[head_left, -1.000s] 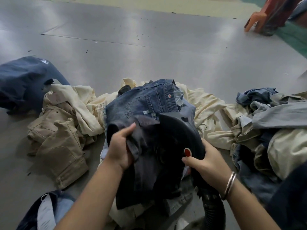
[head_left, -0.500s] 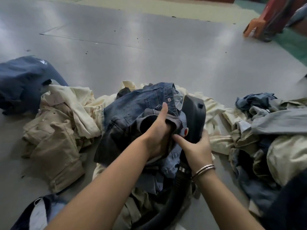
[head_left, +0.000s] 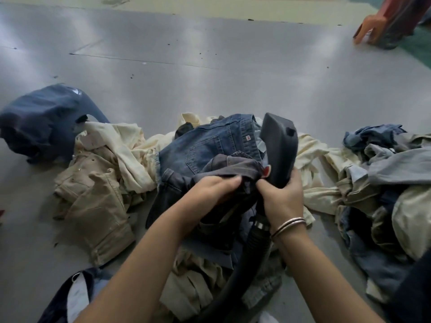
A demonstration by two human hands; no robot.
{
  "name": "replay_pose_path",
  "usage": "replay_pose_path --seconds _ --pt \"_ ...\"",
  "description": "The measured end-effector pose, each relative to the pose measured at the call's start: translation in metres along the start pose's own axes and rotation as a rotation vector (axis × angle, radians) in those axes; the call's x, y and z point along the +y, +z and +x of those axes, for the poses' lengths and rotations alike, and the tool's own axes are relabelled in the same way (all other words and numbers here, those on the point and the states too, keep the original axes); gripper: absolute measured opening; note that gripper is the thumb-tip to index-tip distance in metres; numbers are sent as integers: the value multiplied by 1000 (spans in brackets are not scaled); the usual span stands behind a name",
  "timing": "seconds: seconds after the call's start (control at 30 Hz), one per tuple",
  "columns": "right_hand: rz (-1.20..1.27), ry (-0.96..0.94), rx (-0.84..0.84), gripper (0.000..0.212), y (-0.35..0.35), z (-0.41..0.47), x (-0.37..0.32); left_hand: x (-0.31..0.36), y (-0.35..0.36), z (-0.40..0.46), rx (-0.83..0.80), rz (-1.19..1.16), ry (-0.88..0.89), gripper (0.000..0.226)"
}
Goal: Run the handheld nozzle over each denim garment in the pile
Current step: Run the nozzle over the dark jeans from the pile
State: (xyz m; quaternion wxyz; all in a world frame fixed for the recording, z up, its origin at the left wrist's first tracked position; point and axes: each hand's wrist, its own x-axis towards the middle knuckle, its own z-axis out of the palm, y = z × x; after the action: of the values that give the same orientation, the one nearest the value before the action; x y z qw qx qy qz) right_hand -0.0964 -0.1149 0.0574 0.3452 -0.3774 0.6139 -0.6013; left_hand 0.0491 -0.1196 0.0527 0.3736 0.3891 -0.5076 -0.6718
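Note:
A black handheld nozzle (head_left: 279, 145) with a red button stands upright over the middle pile, its ribbed hose (head_left: 247, 259) running down toward me. My right hand (head_left: 283, 194) grips the nozzle's lower handle. My left hand (head_left: 214, 190) grips a dark grey denim garment (head_left: 231, 169) bunched right beside the nozzle. Under it lies a blue denim garment (head_left: 205, 145) with a back pocket and a small red tag. The nozzle's mouth is hidden from me.
Beige and cream garments (head_left: 98, 183) spread to the left. A dark blue garment (head_left: 44, 120) lies at far left. Another heap of blue and pale clothes (head_left: 382, 183) sits on the right. Grey floor (head_left: 210, 66) stretches ahead, with an orange stool (head_left: 370, 26) at top right.
The nozzle has swung from lying over the dark garment to standing upright at the right. My left hand moved right with the dark garment, close against my right hand.

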Motion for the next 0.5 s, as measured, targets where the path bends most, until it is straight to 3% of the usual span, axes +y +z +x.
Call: replay_pose_path --seconds 0.1,0.13,0.2,0.23,0.3,0.37,0.43,0.5 --pt "76 93 85 31 -8 12 -4 -33 -23 -34 444 630 298 15" --pt "92 104 94 31 -8 15 -8 -47 -26 -41 438 820 305 20" --pt "137 91 63 31 -3 21 -21 -68 -24 -42 300 1172 207 65" --pt "145 68 35 29 0 24 -28 -72 -25 -35 255 1275 211 73" --pt "89 -6 -19 27 3 32 -41 -62 -30 -8 285 1311 360 56" --pt "11 -88 -64 26 1 43 -51 -38 -45 27 463 1120 358 41" --pt "-55 -138 -90 26 -6 52 -54 -15 -73 62 738 967 223 29" --pt "-108 -140 -92 26 -12 55 -47 -5 -93 81 1019 956 -29 33"
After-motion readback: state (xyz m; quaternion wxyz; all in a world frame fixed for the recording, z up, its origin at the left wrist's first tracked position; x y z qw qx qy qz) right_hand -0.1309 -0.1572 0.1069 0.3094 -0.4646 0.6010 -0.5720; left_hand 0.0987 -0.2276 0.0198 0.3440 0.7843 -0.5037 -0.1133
